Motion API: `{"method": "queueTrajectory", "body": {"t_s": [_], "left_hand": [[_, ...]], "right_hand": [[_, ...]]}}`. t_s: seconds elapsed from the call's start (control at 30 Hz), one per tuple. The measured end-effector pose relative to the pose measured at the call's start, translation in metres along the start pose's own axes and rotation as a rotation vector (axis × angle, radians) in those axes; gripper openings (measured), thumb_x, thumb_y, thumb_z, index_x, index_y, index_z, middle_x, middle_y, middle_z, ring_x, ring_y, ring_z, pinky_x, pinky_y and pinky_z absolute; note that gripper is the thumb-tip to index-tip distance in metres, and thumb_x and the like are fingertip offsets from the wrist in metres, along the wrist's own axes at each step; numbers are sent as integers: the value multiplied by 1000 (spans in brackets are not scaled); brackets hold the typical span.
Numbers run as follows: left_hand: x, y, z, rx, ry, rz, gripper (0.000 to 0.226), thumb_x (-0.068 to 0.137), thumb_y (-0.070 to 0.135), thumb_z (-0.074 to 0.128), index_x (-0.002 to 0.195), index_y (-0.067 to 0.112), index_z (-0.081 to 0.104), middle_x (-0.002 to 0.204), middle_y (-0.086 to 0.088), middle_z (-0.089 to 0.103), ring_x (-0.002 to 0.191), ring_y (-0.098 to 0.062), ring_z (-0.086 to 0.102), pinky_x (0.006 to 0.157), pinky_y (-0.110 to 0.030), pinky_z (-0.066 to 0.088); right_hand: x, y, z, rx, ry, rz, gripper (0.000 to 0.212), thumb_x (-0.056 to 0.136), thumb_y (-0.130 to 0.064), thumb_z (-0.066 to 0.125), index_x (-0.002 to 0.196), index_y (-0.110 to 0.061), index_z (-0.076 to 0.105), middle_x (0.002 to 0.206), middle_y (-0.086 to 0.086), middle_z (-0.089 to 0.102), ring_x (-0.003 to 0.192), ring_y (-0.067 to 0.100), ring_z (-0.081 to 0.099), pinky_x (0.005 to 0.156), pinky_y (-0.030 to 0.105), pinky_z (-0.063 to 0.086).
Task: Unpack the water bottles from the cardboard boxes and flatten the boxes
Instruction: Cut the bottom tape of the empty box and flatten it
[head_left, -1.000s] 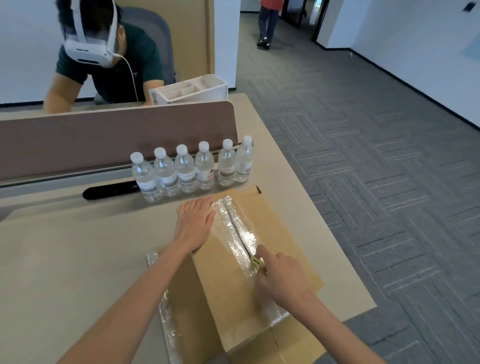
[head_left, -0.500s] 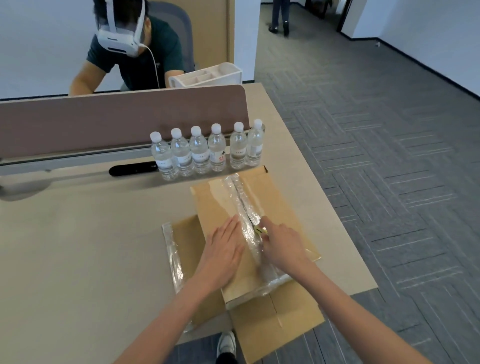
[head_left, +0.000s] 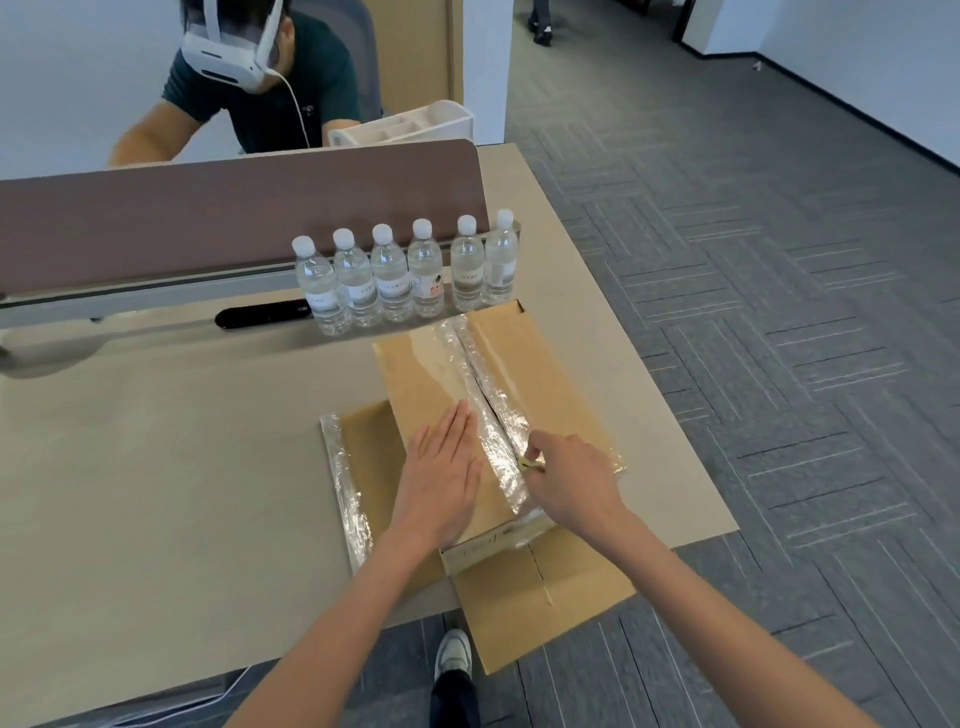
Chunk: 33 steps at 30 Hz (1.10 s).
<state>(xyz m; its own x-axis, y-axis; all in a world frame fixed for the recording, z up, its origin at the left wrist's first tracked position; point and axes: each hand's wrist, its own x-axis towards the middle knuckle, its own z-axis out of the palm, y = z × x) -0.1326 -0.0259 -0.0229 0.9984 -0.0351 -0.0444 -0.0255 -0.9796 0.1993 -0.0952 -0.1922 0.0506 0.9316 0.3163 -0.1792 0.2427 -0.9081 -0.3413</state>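
Observation:
A brown cardboard box (head_left: 561, 374) lies on the beige desk (head_left: 156, 467), its two top flaps sealed by clear tape (head_left: 480, 384) along the middle seam. My left hand (head_left: 447, 467) presses flat on the left flap, fingers straight. My right hand (head_left: 571, 480) grips a small yellow-green cutter (head_left: 530, 462) with its tip at the tape seam. Several water bottles (head_left: 400, 275) with white caps stand in a row behind the box. A flattened box (head_left: 363, 457) lies under the left side, and a flap (head_left: 540, 608) hangs over the desk's near edge.
A brown divider panel (head_left: 234, 218) runs behind the bottles, with a black bar (head_left: 262, 314) at its foot. A person in a white headset (head_left: 228, 52) sits beyond it beside a white organiser (head_left: 400, 127). Grey carpet (head_left: 779, 312) lies to the right. My shoe (head_left: 452, 654) shows below the desk edge.
My left hand slid from the box's far end back to its near half. My right hand with the cutter stays at the seam. The view pulled back from the desk.

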Motion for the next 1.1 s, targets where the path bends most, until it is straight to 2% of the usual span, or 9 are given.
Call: {"method": "queueTrajectory", "body": {"t_s": [0.23,0.37,0.57,0.67,0.83,1.0,1.1], "left_hand": [[0,1,3,0,22,-14,57,105,42,3,155,18,-10,162,5,-20,146,-6,-25,121,-34,-14],[1,1,3,20,17,-25,58,104,42,2,156,19,-10,162,5,-20,146,-7,-24,119,-34,-16],[1,3,5,37,16,-40,58,104,42,2,156,19,-8,163,4,-17,148,-9,-20,121,-38,-12],[1,6,5,67,19,-43,58,104,40,0,156,18,-6,163,4,-15,149,-10,-17,121,-41,-10],[2,6,6,84,34,-39,64,97,43,-8,157,18,-4,163,4,-13,149,-10,-15,122,-43,-8],[3,5,8,72,46,-37,59,102,40,-3,157,19,-3,163,4,-12,150,-9,-14,122,-44,-6],[3,4,9,75,50,-35,58,103,40,0,157,19,-2,164,5,-9,150,-9,-12,122,-44,-6]], "right_hand": [[-30,14,0,13,21,-35,24,90,-15,47,110,-17,59,70,-2,49,74,25,49,64,33,34],[-42,19,0,-21,6,-60,24,91,-16,46,111,-18,58,69,-3,47,70,24,48,56,31,28],[-59,24,0,-64,0,-92,24,91,-18,45,113,-18,56,74,-1,51,70,24,49,59,32,31],[-65,27,1,-39,14,-77,25,92,-18,45,115,-19,56,76,-4,50,68,22,47,55,31,28],[-73,31,5,-16,41,-71,23,94,-18,45,114,-19,56,63,-11,37,63,18,43,52,27,26],[-81,36,12,-1,101,-64,20,92,-19,47,110,-20,55,66,-6,46,63,20,44,48,23,20],[-86,35,20,4,125,-74,22,94,-18,45,115,-20,51,61,-6,43,59,19,43,47,23,20]]}}
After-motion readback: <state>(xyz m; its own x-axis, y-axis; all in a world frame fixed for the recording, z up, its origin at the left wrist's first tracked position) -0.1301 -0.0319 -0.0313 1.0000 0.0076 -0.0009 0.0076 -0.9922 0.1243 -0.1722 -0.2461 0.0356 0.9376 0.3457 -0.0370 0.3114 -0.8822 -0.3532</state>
